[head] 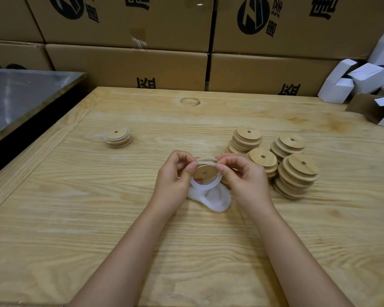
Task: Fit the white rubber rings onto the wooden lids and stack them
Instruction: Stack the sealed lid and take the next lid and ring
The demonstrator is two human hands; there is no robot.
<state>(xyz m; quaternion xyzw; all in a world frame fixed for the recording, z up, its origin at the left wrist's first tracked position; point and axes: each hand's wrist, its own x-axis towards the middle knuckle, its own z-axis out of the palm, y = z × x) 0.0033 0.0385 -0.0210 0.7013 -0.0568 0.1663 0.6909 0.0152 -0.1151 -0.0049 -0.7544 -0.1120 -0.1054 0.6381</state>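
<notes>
Above the middle of the wooden table, both hands hold one round wooden lid with a small centre hole, tilted toward me. My left hand grips its left edge; my right hand pinches a white rubber ring against its right edge. The ring loops loosely around the lid's lower half. A bunch of more white rings hangs below my left hand onto the table. To the left sits a small stack of lids with a white ring. Several stacks of bare lids stand on the right.
Large printed cardboard boxes wall off the far side. A grey metal surface adjoins the table at the left. Folded white cartons and a brown box lie at the far right corner.
</notes>
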